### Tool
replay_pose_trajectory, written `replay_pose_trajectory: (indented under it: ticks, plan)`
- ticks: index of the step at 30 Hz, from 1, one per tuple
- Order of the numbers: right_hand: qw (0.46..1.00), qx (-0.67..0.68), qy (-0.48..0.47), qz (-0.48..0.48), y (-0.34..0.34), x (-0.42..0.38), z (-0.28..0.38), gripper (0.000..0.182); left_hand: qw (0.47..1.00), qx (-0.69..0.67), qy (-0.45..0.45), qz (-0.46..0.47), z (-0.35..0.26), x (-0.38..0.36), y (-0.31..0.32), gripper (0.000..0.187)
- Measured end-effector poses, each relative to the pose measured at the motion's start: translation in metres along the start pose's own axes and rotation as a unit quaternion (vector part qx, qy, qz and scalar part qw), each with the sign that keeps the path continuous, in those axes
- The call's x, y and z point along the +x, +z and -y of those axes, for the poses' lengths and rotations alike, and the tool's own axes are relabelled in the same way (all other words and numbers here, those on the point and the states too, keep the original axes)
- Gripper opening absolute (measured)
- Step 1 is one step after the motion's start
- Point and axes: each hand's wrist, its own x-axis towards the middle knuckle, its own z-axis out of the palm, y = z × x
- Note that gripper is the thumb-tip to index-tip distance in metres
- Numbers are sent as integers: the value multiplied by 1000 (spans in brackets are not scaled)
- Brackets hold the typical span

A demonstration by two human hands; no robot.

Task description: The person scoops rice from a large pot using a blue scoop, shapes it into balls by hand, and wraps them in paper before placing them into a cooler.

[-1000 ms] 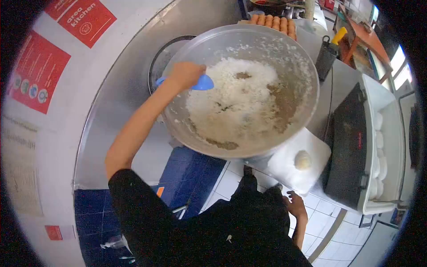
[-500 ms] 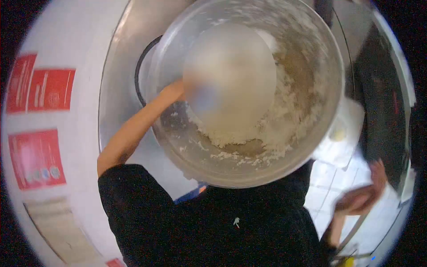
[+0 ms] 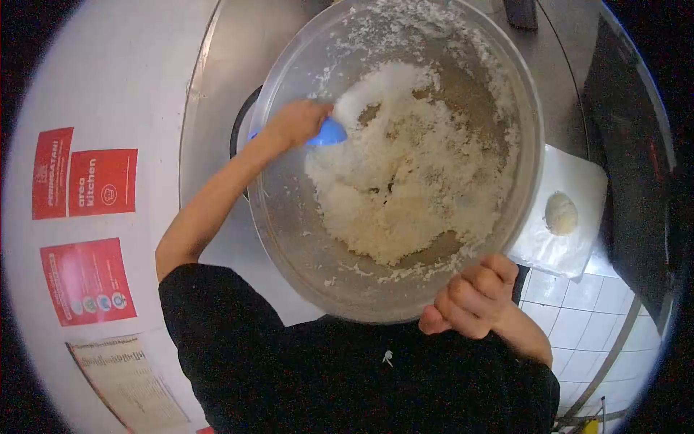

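A wide metal pot, with a dark curved handle on its left, holds a mound of white cooked rice. Grains also cling to its inner wall. My left hand reaches over the left side of the pot, closed around a blue plastic rice paddle. The paddle's rounded blade is at the left edge of the rice. At the lower right rim, my right hand is curled into a fist. What it holds, if anything, is hidden by the fingers.
A steel counter runs along the left and behind the pot. Right of it lies a clear plastic sheet or bag with an oval patch. Red signs and a paper sheet are on the white wall. White tiles show at lower right.
My right hand has come from the lower right to the pot rim and is now a fist. The left hand stays at the pot's left with the paddle. The rice shows more clearly.
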Motion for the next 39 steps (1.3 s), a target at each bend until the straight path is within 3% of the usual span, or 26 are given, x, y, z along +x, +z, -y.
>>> replay_pose_trajectory:
  ticks: [2, 6, 9, 12, 14, 16, 20, 22, 23, 25, 28, 31, 35, 37, 39]
  plan:
    - [1000, 15, -6, 8, 0, 6, -1, 25, 992, 122, -29, -23, 4, 15, 12, 17]
    - [999, 16, 39, 28, -1, 5, 4, 26, 993, 85, -36, 70, 16, 13, 55, 19]
    - [997, 17, 73, -23, 2, 3, 7, 28, 994, -15, 6, 109, 18, 2, 52, 23]
    - [997, 31, 48, -59, 3, 5, 5, 28, 979, -102, -64, 162, -1, -22, 54, 26]
    - [996, 25, 52, -63, 4, 7, 4, 29, 950, -239, 56, 191, 10, -36, 72, 28]
    - [996, 32, 56, -67, 3, 5, 6, 29, 961, -252, -42, 102, -24, -61, 93, 26]
    - [994, 54, 51, -86, 5, 3, 1, 29, 969, -219, -2, 111, -32, -69, 104, 29]
    - [992, 97, 49, -71, -1, 1, -3, 28, 930, -290, -100, 203, -57, -75, 88, 30]
    - [988, 131, 48, -60, -3, 1, -6, 28, 931, -289, -102, 197, -67, -72, 75, 30]
    - [988, 135, 59, -39, -9, 4, -9, 29, 872, -297, -166, 351, -95, -66, 52, 33]
    - [987, 142, 76, -10, -15, 3, -11, 31, 836, -383, -221, 324, -151, -70, 40, 35]
    - [987, 142, 77, -1, -16, 3, -14, 34, 791, -471, -196, 336, -188, -60, 17, 37]
    - [989, 132, 68, -22, -14, 3, -17, 38, 727, -563, -202, 337, -194, -49, 17, 41]
    - [989, 135, 65, -17, -13, 0, -15, 39, 666, -647, -217, 300, -182, -57, 9, 40]
    - [989, 133, 66, -16, -14, 1, -16, 40, 745, -628, -154, 165, -168, -50, -15, 36]
